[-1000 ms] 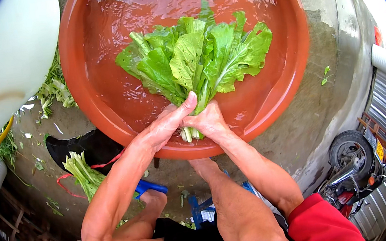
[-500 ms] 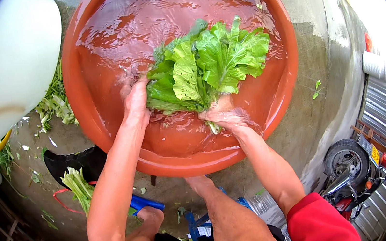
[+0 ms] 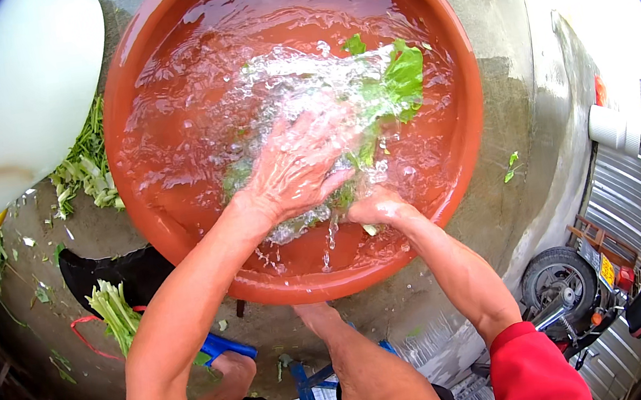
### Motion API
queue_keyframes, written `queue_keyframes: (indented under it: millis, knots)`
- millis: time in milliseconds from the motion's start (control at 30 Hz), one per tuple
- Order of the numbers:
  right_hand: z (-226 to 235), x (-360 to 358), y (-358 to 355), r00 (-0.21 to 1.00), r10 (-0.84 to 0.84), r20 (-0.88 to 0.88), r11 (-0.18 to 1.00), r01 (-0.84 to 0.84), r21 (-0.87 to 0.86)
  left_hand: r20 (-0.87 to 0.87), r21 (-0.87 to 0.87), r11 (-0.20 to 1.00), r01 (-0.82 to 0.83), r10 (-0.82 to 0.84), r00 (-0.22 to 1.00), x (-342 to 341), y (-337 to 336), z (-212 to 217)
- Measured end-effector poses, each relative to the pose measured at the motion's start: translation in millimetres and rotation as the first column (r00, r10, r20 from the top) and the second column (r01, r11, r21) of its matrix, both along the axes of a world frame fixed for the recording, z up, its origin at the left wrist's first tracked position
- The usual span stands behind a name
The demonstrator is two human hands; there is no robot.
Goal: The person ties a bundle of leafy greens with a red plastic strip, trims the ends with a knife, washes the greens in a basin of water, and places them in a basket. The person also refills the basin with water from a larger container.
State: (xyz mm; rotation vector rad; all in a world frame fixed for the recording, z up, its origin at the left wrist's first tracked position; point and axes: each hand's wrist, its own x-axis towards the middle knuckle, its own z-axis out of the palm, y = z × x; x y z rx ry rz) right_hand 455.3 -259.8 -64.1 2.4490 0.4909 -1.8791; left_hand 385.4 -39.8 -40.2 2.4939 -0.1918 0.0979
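Now greens [image 3: 390, 85] are pushed under, not lifted as a second ago: left hand [image 3: 296, 167] spread flat on them, right hand [image 3: 374, 209] closed on stems by the basin's [image 3: 180, 243] near rim. Rinse underway.

— What's lying around over there?
— A white tub [image 3: 16, 102], loose green trimmings [image 3: 86, 170] on the wet concrete [image 3: 518, 101], another bunch of stalks [image 3: 115, 312].
— And on the right?
— A parked scooter [image 3: 599, 289]
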Motion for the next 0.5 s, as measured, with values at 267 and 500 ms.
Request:
queue_keyframes:
  millis: [267, 500]
  knots:
    - [21, 8, 14, 0.973, 0.134, 0.188, 0.991, -0.132, -0.023, -0.511, -0.134, 0.978, -0.158, 0.068, 0.857, -41, 20, -13]
    - [247, 83, 37, 0.589, 0.702, 0.400, 0.707, -0.644, -0.293, -0.490, -0.002, 0.964, -0.265, 0.230, 0.841, -157, 89, 137]
